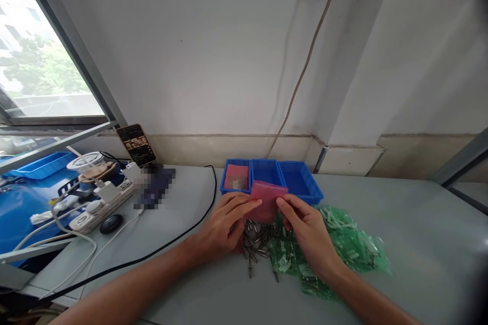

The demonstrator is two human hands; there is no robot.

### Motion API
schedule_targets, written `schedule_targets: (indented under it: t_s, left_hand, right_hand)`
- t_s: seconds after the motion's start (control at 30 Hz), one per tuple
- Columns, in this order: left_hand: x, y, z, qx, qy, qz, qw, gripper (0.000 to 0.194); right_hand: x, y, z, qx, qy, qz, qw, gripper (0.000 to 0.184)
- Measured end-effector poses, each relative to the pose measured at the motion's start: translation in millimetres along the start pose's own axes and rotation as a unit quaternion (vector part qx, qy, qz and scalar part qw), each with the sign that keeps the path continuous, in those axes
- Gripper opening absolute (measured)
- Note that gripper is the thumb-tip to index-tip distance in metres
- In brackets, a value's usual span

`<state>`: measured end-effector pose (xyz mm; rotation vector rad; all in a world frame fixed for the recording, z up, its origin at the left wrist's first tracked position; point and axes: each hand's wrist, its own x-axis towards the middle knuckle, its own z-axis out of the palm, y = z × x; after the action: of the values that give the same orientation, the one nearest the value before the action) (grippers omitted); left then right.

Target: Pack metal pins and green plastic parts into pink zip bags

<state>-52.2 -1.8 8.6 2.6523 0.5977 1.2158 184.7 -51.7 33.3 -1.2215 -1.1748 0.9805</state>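
Observation:
A pink plastic bag (267, 202) is held up between my two hands, above a pile of small metal parts (256, 238). My left hand (224, 218) is closed on its left side, index finger laid across the front. The fingertips of my right hand (305, 221) pinch the bag's right edge. Below and beside my right hand lie green plastic bags (354, 244) with small parts inside. Just behind stand blue bins (299, 180); the left one contains another pink bag (235, 175). What the held bag contains, if anything, I cannot make out.
On the left are a phone on a stand (136, 144), a power strip (102, 205) with plugs, and a black mouse (111, 224). A black cable (168, 241) runs across the grey table (427, 233). The wall stands right behind the bins.

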Motion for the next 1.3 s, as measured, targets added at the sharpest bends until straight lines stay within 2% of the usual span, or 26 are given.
schedule_targets:
  t_s: [0.07, 0.17, 0.27, 0.37, 0.5, 0.6, 0.73, 0.83, 0.93, 1.1, 1.17, 1.3]
  left_hand:
    - [-1, 0, 2.4, 0.005, -0.01, 0.026, 1.0, 0.06]
    - [-3, -2, 5.5, 0.007, 0.006, 0.04, 0.999, 0.058]
    - [-2, -2, 5.5, -0.003, 0.045, 0.007, 0.999, 0.044]
    - [2, 2, 3.2, -0.001, 0.078, -0.044, 0.996, 0.03]
    - [7, 7, 2.2, -0.003, 0.116, -0.112, 0.987, 0.015]
    - [9, 9, 2.5, -0.006, 0.122, -0.139, 0.983, 0.015]
    - [9, 10, 0.2, -0.033, 0.076, -0.147, 0.986, 0.017]
    - [6, 11, -2.1, -0.042, 0.048, -0.135, 0.989, 0.023]
    - [3, 12, -3.6, -0.026, 0.044, -0.09, 0.995, 0.03]
    - [2, 8, -7.6, 0.004, 0.021, -0.026, 0.999, 0.05]
    - [2, 6, -9.2, 0.016, 0.003, 0.001, 1.0, 0.051]
    - [2, 4, -10.0, 0.036, -0.019, 0.028, 0.999, 0.041]
  right_hand:
    - [1, 2, 1, -0.006, -0.006, 0.001, 1.0, 0.043]
    - [2, 5, 2, 0.01, -0.045, 0.023, 0.999, 0.047]
    - [0, 5, 5, 0.039, -0.061, 0.035, 0.997, 0.05]
    - [-2, 3, 7, 0.053, -0.054, 0.024, 0.997, 0.062]
    - [-4, 3, 7, 0.025, -0.064, 0.025, 0.997, 0.036]
    - [-5, 5, 6, -0.001, -0.08, 0.015, 0.997, 0.033]
    - [-8, 8, 6, -0.016, -0.085, -0.007, 0.996, 0.036]
    - [-8, 10, 6, 0.015, -0.082, 0.021, 0.996, 0.039]
    - [-5, 11, 6, 0.045, -0.074, 0.051, 0.995, 0.044]
    - [-3, 7, 8, 0.088, -0.049, 0.062, 0.993, 0.053]
    - [-3, 5, 8, 0.101, -0.043, 0.06, 0.992, 0.057]
    - [-3, 7, 7, 0.081, -0.039, 0.083, 0.993, 0.045]
